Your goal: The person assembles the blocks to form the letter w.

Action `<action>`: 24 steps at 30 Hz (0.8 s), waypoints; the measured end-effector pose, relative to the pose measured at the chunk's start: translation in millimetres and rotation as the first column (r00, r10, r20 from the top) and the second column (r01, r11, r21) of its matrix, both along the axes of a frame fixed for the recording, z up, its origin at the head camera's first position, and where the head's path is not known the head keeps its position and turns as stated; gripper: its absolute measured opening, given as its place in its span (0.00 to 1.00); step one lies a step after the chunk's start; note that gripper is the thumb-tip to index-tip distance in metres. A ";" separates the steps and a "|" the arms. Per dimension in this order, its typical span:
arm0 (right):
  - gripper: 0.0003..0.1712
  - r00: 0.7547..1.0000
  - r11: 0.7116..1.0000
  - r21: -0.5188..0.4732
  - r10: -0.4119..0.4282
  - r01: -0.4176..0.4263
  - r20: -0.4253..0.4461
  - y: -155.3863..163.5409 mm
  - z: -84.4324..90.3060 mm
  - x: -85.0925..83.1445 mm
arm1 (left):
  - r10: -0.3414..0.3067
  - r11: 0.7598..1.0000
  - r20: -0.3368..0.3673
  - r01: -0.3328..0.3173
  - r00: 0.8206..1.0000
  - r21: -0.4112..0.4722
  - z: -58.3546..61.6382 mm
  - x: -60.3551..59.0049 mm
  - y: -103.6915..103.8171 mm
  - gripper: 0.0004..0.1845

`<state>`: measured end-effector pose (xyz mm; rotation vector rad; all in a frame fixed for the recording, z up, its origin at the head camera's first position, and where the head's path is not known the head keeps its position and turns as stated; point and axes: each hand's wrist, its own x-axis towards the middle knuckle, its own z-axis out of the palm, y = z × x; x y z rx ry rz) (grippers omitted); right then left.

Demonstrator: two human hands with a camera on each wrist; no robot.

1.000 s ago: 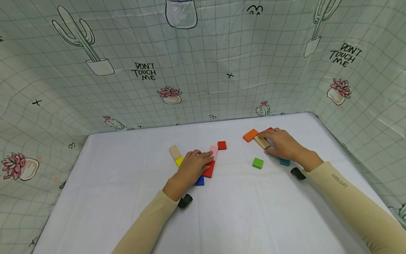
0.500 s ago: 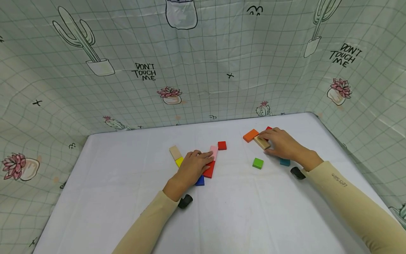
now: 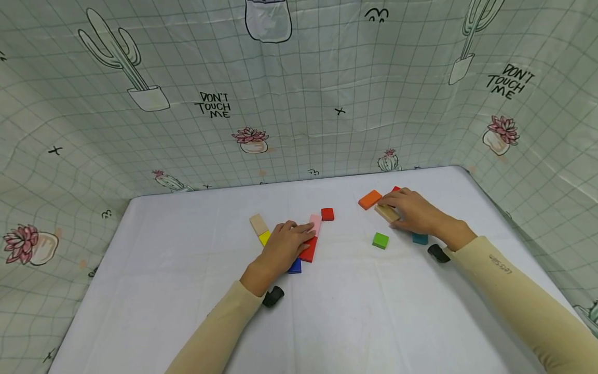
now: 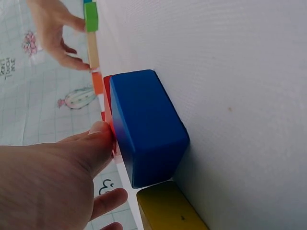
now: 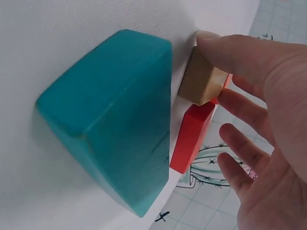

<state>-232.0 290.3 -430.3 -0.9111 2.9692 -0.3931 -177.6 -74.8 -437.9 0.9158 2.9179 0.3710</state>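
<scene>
My right hand point(image 3: 416, 210) pinches a plain wooden block point(image 3: 386, 213) between thumb and index finger. In the right wrist view, its other fingers are spread beside a red block point(image 5: 192, 136), and a teal block point(image 5: 110, 115) stands close to the camera. On the left, my left hand point(image 3: 282, 244) rests over a row of blocks, its fingertips on a pink block point(image 3: 315, 223) and its thumb at a red rectangular block point(image 3: 308, 252). A blue block point(image 4: 148, 124) and a yellow block point(image 4: 170, 206) lie beside that hand, partly hidden by it in the head view.
An orange block point(image 3: 370, 199) lies left of the wooden one, a green block point(image 3: 380, 240) nearer the front. A small red square block point(image 3: 327, 214) touches the pink one's side. A beige block point(image 3: 257, 224) adjoins the yellow. White cloth point(image 3: 355, 311) covers the table; a printed curtain point(image 3: 299, 93) hangs behind.
The wooden block has shifted slightly right with my right fingers, and a small gap now shows between it and the orange block. My left hand has stayed still.
</scene>
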 end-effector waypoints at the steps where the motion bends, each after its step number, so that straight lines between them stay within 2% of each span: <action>1: 0.34 1.000 1.000 0.002 0.003 -0.003 0.002 0.1 0.1 -0.1 | 0.000 1.000 -0.001 0.000 1.000 -0.001 -0.1 0.0 -0.1 0.24; 11: 0.35 0.999 1.000 0.014 0.020 -0.021 0.039 2.8 3.1 -0.4 | 0.002 1.000 0.014 -0.001 1.000 -0.021 1.3 0.2 0.7 0.24; 24: 0.32 0.998 0.998 0.031 0.048 -0.049 0.042 3.6 4.8 -1.8 | 0.005 1.000 0.013 -0.004 1.000 -0.028 1.7 0.3 0.8 0.24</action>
